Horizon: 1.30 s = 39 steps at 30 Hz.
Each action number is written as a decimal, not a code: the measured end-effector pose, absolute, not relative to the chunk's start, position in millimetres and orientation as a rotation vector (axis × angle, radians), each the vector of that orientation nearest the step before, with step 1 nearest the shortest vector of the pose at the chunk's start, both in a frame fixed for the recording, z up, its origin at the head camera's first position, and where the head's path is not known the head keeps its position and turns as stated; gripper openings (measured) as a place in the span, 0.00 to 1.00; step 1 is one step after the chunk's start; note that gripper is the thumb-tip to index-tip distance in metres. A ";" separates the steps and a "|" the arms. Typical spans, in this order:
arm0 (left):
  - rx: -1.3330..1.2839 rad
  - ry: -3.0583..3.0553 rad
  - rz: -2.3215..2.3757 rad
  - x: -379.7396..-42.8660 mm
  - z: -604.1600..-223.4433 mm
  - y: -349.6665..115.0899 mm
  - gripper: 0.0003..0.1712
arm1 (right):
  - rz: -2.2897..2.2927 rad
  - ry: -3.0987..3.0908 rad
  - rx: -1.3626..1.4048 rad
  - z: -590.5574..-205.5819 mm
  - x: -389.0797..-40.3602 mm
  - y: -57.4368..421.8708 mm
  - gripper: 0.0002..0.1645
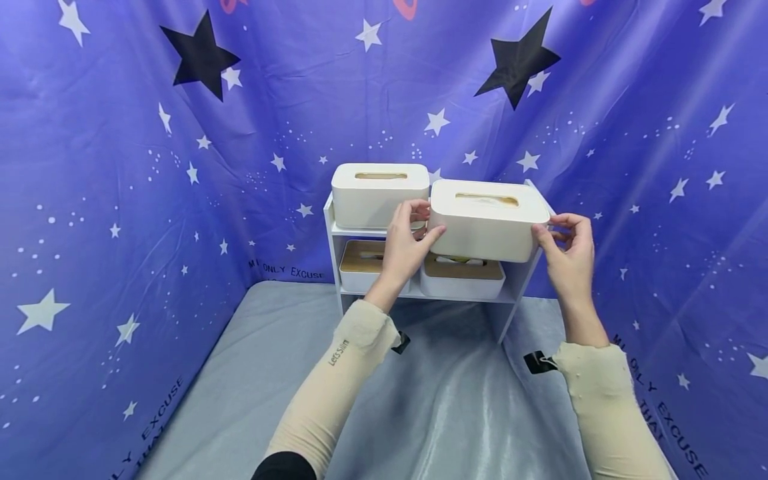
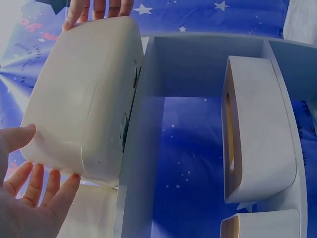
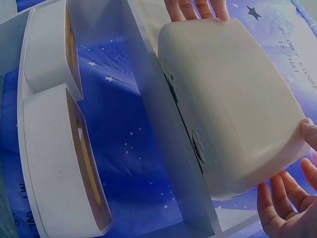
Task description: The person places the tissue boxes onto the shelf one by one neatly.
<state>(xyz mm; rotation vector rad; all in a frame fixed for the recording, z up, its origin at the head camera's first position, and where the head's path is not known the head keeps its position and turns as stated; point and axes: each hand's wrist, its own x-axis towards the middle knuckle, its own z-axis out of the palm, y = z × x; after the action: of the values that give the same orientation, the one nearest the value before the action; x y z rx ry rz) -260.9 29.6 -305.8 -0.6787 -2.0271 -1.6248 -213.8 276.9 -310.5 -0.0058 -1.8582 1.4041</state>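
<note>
A cream tissue box (image 1: 486,237) with an oval slot in its lid is at the right of a white two-tier rack's upper shelf, jutting past its front edge. My left hand (image 1: 409,245) holds its left end, thumb on the front. At the opposite end, my right hand (image 1: 570,259) grips it between thumb and fingers. Both wrist views show small round feet under the box, close to the shelf board (image 3: 153,99); whether they touch it is unclear. A second cream tissue box (image 1: 372,208) stands on the upper shelf's left side, behind my left fingers.
On the rack's lower shelf (image 1: 414,296) sit two white tissue boxes with wooden lids, the left one (image 1: 360,280) partly hidden by my left hand, the right one (image 1: 462,285) beneath the held box. Grey cloth (image 1: 288,373) covers the surface; starry blue curtains (image 1: 120,167) surround it.
</note>
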 end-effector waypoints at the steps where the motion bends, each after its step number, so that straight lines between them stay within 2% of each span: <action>1: -0.681 -2.029 -1.627 -260.3 -305.8 29.5 0.26 | 1.406 -1.849 -0.004 -311.0 -214.9 276.8 0.15; 9: -0.707 -2.041 -1.629 -258.0 -307.3 29.4 0.29 | 1.402 -1.814 -0.022 -311.8 -218.8 272.5 0.14; 22: -0.725 -2.090 -1.603 -258.8 -312.2 25.6 0.29 | 1.439 -1.809 0.029 -317.3 -220.6 269.9 0.25; 39: -0.780 -2.194 -1.548 -259.9 -315.8 25.0 0.35 | 1.335 -1.997 0.082 -321.8 -221.3 273.4 0.36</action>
<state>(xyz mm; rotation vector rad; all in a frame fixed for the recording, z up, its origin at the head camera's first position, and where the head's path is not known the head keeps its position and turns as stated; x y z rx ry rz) -259.9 25.0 -315.8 -0.7802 -2.1944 -1.5481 -221.3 273.4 -321.8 0.0816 -1.9975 1.3352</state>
